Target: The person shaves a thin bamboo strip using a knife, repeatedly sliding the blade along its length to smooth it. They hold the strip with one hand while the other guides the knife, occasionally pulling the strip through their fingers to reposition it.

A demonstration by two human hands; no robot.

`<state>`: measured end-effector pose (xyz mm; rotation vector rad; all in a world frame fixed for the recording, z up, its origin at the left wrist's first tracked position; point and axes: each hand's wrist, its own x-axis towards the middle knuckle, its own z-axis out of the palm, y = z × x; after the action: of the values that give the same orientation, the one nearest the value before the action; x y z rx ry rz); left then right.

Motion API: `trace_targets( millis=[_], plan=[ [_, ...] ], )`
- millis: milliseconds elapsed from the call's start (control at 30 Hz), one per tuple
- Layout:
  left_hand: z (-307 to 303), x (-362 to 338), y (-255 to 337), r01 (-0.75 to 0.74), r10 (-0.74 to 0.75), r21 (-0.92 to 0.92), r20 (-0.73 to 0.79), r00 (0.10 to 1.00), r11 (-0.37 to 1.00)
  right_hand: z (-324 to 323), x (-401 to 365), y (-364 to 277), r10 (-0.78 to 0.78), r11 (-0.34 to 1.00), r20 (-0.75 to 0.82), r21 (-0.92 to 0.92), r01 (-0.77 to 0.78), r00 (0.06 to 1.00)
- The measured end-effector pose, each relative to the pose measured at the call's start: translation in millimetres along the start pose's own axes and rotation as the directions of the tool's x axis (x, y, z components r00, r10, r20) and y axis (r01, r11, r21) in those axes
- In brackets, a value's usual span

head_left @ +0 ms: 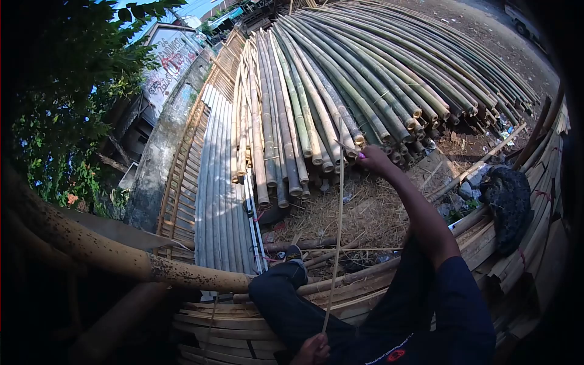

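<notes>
My left hand (313, 349) is closed around the lower end of a long thin bamboo strip (336, 255), close to my lap. The strip rises almost straight up, away from me. Out ahead, at the end of my stretched arm, my right hand (373, 159) grips a knife (348, 148) by its purple handle. Its blade points left and lies at or across the upper part of the strip; whether it touches cannot be made out. Behind the blade are the cut ends of a big stack of bamboo poles (316, 91).
A thick bamboo pole (201, 274) crosses at left, by my knee. Split bamboo slats (231, 331) lie under and around my legs. Grey corrugated sheets (210, 201) and a bamboo lattice (182, 176) stand left. A dark lumpy object (506, 204) rests at right. Shavings cover the ground (365, 219).
</notes>
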<state>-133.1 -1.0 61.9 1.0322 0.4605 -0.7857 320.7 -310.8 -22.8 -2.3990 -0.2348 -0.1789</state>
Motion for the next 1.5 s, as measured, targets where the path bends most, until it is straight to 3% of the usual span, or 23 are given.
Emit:
trace_targets(
  millis=[67,133,167,200,300,367,433,467,567,600,633,667,700,767,933,1000,1067,1100,1167,1267,1300,1367,1500],
  plan=[
    [-3.5,4.5,-2.4,-0.004,0.004,-0.004,0.012,1.000,1.000,0.1,-7.1,-13.6,-0.154,0.988,0.080,0.016,0.153,0.985],
    [-15.5,8.8,-14.4,-0.006,0.006,-0.004,0.020,1.000,1.000,-2.4,-10.7,-19.0,-0.192,0.981,0.059,-0.014,0.193,0.980],
    [-26.3,10.2,-28.7,-0.002,0.005,0.048,-0.075,0.997,0.999,-4.2,-11.3,-20.5,-0.233,0.971,0.041,-0.041,0.234,0.972],
    [-27.6,10.9,-31.5,0.007,0.010,0.099,-0.170,0.985,0.995,-6.2,-8.4,-16.5,-0.190,0.980,-0.001,-0.061,0.190,0.982],
    [-32.1,1.6,-32.1,-0.078,0.112,0.228,-0.140,0.984,0.970,-18.4,-6.0,1.1,-0.167,0.967,-0.102,-0.210,0.143,0.981],
    [-29.7,3.1,-29.2,-0.102,0.146,0.238,-0.177,0.973,0.966,-7.3,-9.8,-0.9,-0.150,0.973,-0.086,-0.187,0.133,0.985],
    [-30.1,9.5,-23.8,-0.076,0.146,0.299,-0.216,0.965,0.951,8.0,-9.5,-4.3,-0.324,0.942,-0.046,-0.111,0.318,0.945],
    [-31.3,10.4,-19.2,-0.086,0.124,0.274,-0.124,0.985,0.958,8.9,-7.0,-3.1,-0.329,0.940,-0.046,-0.111,0.322,0.943],
    [-34.5,2.4,-24.7,-0.072,0.127,0.302,-0.168,0.978,0.951,3.2,-3.0,-6.3,-0.213,0.973,-0.082,-0.113,0.204,0.973],
    [-32.2,-4.1,-24.2,-0.068,0.126,0.300,-0.179,0.976,0.952,-17.3,-1.5,8.8,-0.140,0.944,-0.025,-0.306,0.126,0.990],
    [-30.3,-10.9,-21.2,-0.063,0.113,0.258,-0.184,0.976,0.964,-13.5,4.8,30.7,0.119,0.963,-0.176,-0.220,-0.157,0.977],
    [-29.6,-14.5,-19.7,-0.064,0.105,0.214,-0.187,0.977,0.975,2.5,12.7,84.7,0.080,0.986,-0.368,-0.108,-0.128,0.926],
    [-32.6,-15.4,-20.0,-0.071,0.113,0.211,-0.194,0.974,0.975,-21.4,4.4,75.3,0.264,0.956,-0.316,-0.040,-0.291,0.911],
    [-37.7,-16.9,-21.3,-0.058,0.077,0.201,-0.091,0.993,0.978,-32.8,-4.1,65.5,0.211,0.957,-0.324,-0.122,-0.262,0.922],
    [-32.6,7.3,-10.2,-0.047,0.052,0.087,-0.048,0.998,0.995,-20.4,0.2,59.2,0.108,0.945,-0.295,0.327,-0.006,0.949],
    [-31.2,19.7,-7.1,-0.013,0.017,0.074,-0.062,0.998,0.997,-24.4,-17.5,14.8,0.035,0.944,-0.231,0.328,0.044,0.972],
    [-25.6,26.8,-5.1,-0.033,0.037,0.133,-0.027,0.999,0.991,-19.9,-26.9,-9.7,-0.143,0.954,-0.105,0.249,0.165,0.984],
    [-23.0,29.9,-4.0,-0.058,0.059,0.189,-0.002,0.998,0.980,-16.1,-32.0,-21.9,-0.136,0.956,-0.113,0.245,0.160,0.984],
    [-15.9,31.7,-8.6,-0.057,0.059,0.203,-0.003,0.998,0.978,-10.2,-40.1,-37.4,-0.453,0.891,-0.105,-0.035,0.452,0.885],
    [-20.9,25.1,-34.2,-0.079,0.096,0.361,-0.029,0.995,0.929,-10.3,-31.1,-30.0,-0.338,0.940,-0.181,-0.122,0.320,0.924],
    [-25.1,27.5,-53.1,-0.169,0.199,0.430,-0.027,0.980,0.887,-13.0,-18.6,-12.4,-0.191,0.982,-0.212,-0.044,0.186,0.958],
    [-9.6,15.0,-56.4,-0.178,0.285,0.565,-0.105,0.953,0.806,-40.9,-19.1,-1.3,-0.258,0.907,-0.040,-0.354,0.228,0.965],
    [-24.8,21.1,-71.6,-0.040,0.118,0.400,-0.170,0.978,0.916,-12.8,-17.4,12.0,-0.232,0.965,-0.206,-0.176,0.197,0.951]
  ],
)
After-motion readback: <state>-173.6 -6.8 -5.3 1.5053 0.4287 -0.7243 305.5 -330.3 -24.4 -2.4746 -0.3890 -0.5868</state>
